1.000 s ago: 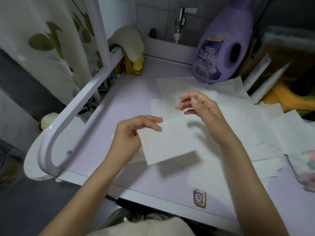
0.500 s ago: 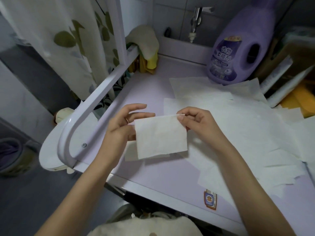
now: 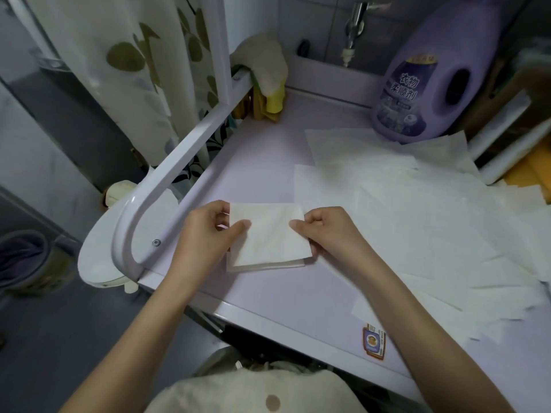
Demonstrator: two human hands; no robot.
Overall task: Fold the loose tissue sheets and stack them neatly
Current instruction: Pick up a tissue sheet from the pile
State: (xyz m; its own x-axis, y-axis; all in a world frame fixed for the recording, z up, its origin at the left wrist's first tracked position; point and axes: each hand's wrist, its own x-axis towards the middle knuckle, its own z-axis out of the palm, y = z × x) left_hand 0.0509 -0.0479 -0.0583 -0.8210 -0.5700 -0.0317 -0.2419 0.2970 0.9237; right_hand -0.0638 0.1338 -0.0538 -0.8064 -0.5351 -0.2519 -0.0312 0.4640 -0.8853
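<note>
Left hand [image 3: 205,234] and right hand [image 3: 328,231] pinch the folded white tissue square [image 3: 268,236] by its opposite side edges, fingers curled, just over the small folded stack [image 3: 265,265] at the near left of the lilac bench [image 3: 298,299]. It looks feather-light, limp and tear-prone — gentle edge grips should keep it flat.

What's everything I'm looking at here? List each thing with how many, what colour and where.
Folded tissue sheet: one, white, held near the front left.
Stack of folded tissues: one, white, under the held sheet.
Loose flat tissue sheets: many, overlapping, white, spread on the right.
Plastic handled bottle: one, purple, far right.
Flat worktop: one, pale lilac, beneath everything.
Curved metal rail: one, white, left edge.
Draped cloth: one, beige, rail's far end.
Metal tap: one, silver, back wall.
Left hand: one, pinching the sheet's left edge.
Right hand: one, pinching its right edge.
</note>
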